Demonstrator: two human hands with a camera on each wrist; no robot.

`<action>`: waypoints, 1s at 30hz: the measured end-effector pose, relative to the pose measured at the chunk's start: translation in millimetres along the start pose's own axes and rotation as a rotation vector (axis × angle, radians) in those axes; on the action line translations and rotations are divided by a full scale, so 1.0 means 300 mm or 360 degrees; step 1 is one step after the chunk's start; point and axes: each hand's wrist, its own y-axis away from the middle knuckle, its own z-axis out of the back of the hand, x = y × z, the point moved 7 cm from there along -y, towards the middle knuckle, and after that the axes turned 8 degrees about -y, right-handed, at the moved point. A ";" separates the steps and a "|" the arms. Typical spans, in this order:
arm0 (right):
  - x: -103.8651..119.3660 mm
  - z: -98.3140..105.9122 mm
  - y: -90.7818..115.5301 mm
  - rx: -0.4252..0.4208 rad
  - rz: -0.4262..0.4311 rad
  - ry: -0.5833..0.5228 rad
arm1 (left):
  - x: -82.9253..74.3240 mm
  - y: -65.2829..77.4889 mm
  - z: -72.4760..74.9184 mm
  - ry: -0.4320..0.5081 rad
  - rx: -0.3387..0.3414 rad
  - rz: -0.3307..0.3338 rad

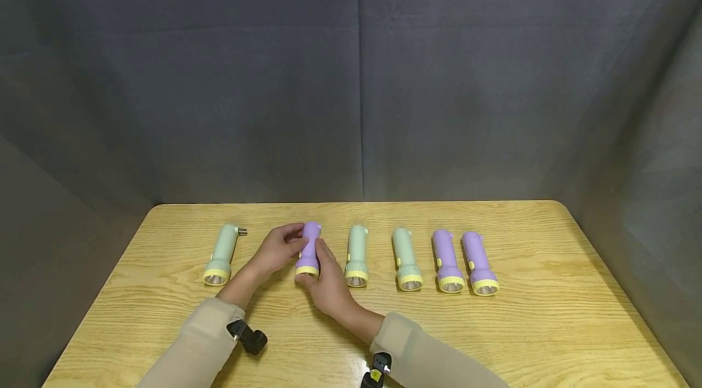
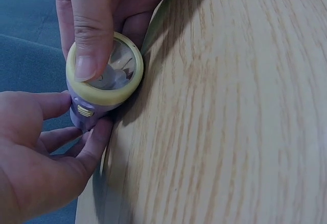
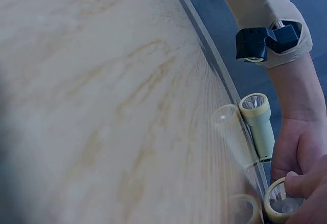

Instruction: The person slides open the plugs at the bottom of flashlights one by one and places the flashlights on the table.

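Observation:
Both hands are on a purple flashlight [image 1: 312,231] that has a yellow rim around its lens. My left hand [image 1: 276,249] pinches its body from the left, near the yellow switch [image 2: 85,111]. From the right, my right hand [image 1: 331,288] grips it, with the thumb [image 2: 93,40] across the lens and rim. Left of the hands lies a green flashlight [image 1: 223,248] with metal plug prongs [image 1: 242,232] sticking out near its tail end. Just right of my right hand lies another green flashlight [image 1: 358,248], its lens toward me.
Farther right on the wooden table [image 1: 548,315] lie a green flashlight [image 1: 404,249] and two purple flashlights [image 1: 445,251] side by side. A grey curtain [image 1: 263,102] hangs behind the table's back edge and along both sides.

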 end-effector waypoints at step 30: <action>0.105 0.049 0.051 0.0061 0.0116 -0.0406 | -0.094 0.098 0.042 0.0337 -0.0047 0.0012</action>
